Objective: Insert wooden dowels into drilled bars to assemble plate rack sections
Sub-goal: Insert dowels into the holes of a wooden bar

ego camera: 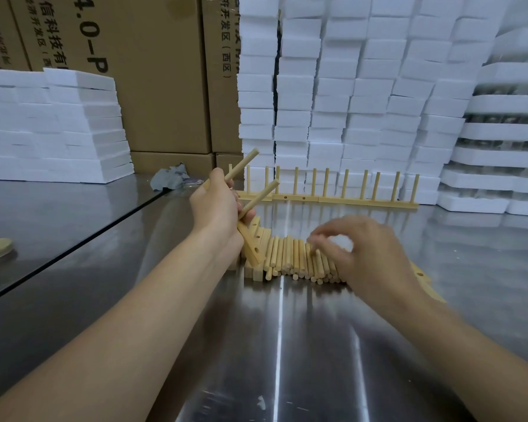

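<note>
Lying with long axes near-to-far, loose dowels are heaped under right hand, just right of drilled bar. Bar is gripped tilted by left hand, two seated dowels slanted up and far-right. Right fingers are curled over heap, blurred; grasp cannot be told. Right hand is judged nearer for next pick.

Pale tan dowels lay on a grey steel table before white foam blocks and brown cartons.
</note>
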`<state>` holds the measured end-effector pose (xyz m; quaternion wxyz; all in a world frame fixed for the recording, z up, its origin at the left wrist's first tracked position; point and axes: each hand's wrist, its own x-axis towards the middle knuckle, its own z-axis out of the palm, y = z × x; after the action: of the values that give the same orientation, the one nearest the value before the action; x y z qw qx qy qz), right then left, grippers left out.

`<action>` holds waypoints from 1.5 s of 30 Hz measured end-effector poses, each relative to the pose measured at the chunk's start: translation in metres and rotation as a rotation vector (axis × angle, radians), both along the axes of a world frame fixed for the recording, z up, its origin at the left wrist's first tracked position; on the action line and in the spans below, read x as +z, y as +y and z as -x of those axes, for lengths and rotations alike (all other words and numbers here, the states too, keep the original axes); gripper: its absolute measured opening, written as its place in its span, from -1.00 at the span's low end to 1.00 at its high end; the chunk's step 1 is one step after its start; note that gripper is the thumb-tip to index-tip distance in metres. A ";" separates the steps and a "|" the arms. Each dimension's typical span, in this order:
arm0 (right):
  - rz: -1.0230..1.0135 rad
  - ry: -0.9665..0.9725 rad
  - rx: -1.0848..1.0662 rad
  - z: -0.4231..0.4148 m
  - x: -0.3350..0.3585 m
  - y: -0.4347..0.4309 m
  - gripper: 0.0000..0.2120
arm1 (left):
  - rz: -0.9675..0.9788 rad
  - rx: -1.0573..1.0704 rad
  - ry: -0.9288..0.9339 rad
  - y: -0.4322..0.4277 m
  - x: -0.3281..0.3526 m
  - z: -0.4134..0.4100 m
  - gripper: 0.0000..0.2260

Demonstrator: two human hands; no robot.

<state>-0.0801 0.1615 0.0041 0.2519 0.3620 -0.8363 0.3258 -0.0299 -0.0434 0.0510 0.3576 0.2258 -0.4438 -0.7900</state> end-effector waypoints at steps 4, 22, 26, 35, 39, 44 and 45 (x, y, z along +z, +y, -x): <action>0.609 -0.354 0.266 -0.004 0.016 0.003 -0.83 | -0.035 -0.020 -0.011 -0.001 -0.001 0.000 -0.73; 0.449 -0.713 0.439 -0.012 0.011 -0.005 -0.86 | -0.178 -0.117 -0.019 -0.005 -0.001 0.002 -0.72; 0.425 -0.696 0.441 -0.012 0.010 -0.005 -0.84 | -0.199 -0.132 -0.023 -0.007 0.000 0.001 -0.71; 0.382 -0.651 0.441 -0.009 0.009 -0.003 -0.83 | -0.218 -0.136 -0.014 -0.009 0.001 0.000 -0.72; 0.369 -0.628 0.439 -0.008 0.008 -0.003 -0.81 | -0.203 -0.122 -0.013 -0.009 0.002 -0.001 -0.72; 0.353 -0.585 0.437 -0.008 0.008 -0.002 -0.81 | -0.150 -0.089 -0.011 -0.010 0.002 -0.001 -0.72; 0.342 -0.563 0.433 -0.008 0.008 -0.002 -0.83 | -0.137 -0.082 -0.014 -0.009 0.001 -0.001 -0.72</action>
<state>-0.0718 0.1598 0.0119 -0.0051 0.3793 -0.7107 0.5924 -0.0289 -0.0528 0.0521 0.3056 0.2368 -0.3999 -0.8311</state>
